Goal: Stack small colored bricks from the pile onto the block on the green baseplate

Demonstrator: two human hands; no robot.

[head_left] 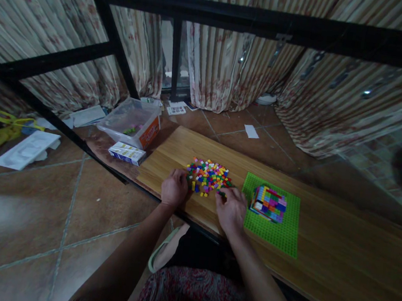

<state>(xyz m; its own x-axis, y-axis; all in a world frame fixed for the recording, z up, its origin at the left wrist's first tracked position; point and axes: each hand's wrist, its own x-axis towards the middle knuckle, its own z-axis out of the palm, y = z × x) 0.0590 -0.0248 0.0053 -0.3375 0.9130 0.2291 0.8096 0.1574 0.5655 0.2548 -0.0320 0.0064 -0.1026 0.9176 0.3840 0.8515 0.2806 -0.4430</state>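
A loose pile of small multicoloured toy building bricks point(210, 172) lies on the wooden bench. At its left edge rests my left hand point(174, 189), fingers curled together; whatever they hold, if anything, is hidden. My right hand point(232, 209) is at the pile's right side, thumb and fingers closed around a small dark green brick point(221, 193). Just right of that hand lies a bright green baseplate point(287, 237). On the baseplate stands a low, block-shaped build of many colours point(268, 204).
The long wooden bench point(339, 245) runs to the right. Left of it are a clear plastic tub point(116, 128) and a small box point(127, 153). A white moulded tray point(27, 151) lies on the tiled floor. A black metal frame point(218, 10) and curtains stand behind the bench.
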